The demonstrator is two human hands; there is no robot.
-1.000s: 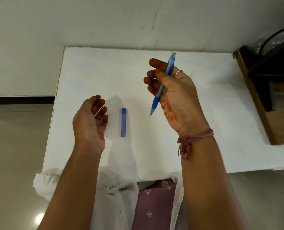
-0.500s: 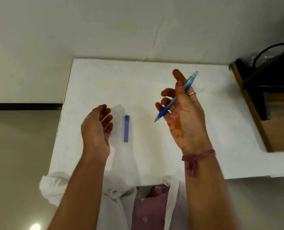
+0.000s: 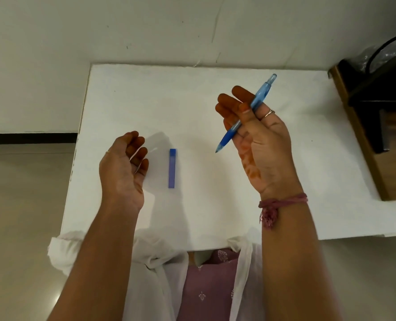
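Mechanical pencil (image 3: 260,95), looking light and slick, is being pinched mid-barrel by the right hand (image 3: 261,144), tip toward 7 o'clock; its darker grip seems the surer hold. Left hand (image 3: 120,172) is curling loosely, round what I cannot tell.

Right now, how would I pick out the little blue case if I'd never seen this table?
Find the white table. Between the person's hands, nearer the left hand, a slim blue case lies flat. Unlike the blue pen in the right hand, it is rectangular and untouched.
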